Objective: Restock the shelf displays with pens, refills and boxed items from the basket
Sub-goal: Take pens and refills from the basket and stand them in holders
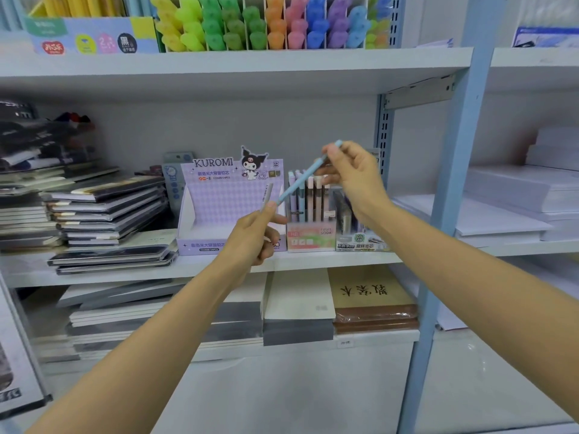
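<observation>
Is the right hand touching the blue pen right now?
Touching. The head view shows the right hand pinching the blue pen near its upper end.

Dark notebooks (109, 214) lie stacked, somewhat askew, at the left of the middle shelf (200, 267). Right of the blue upright (451, 198) sit white paper stacks (507, 195). On the lower shelf (376, 337) lies a brown book (372, 296) with black characters, touching a grey pad (297, 299) on its left.

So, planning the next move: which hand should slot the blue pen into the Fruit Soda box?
Probably the right hand: it grips the blue pen directly in front of the Fruit Soda box, while the left hand holds a grey pen.
</observation>
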Available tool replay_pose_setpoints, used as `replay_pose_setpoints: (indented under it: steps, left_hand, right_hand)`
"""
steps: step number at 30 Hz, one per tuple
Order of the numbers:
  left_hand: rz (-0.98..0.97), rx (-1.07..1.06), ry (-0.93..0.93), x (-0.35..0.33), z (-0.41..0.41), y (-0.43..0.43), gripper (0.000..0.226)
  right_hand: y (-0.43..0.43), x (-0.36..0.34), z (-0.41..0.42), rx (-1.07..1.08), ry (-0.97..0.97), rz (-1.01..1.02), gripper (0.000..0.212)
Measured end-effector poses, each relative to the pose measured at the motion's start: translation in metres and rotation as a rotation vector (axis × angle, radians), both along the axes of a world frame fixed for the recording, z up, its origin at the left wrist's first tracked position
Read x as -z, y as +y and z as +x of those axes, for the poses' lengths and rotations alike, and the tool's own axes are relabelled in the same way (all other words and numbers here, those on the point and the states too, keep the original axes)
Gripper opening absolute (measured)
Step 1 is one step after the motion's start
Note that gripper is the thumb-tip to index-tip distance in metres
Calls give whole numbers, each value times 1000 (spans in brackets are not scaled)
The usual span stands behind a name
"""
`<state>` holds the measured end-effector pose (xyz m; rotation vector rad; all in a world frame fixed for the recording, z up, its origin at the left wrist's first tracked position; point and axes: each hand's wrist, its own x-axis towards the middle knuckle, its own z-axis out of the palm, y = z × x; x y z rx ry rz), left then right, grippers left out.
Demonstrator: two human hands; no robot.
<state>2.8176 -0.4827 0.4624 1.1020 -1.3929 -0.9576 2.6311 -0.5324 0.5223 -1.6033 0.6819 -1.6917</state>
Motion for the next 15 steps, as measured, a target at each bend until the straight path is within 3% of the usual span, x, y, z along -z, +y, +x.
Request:
replay_pose_setpoints:
  steps: [4,15]
  left_hand:
    - [70,-66,97,2,2,-2,28]
    - [-91,24,38,10,12,3,24]
  right_hand:
    - [-6,0,-4,230,110,-116,20]
    - [-21,24,18,332,546,-162,14]
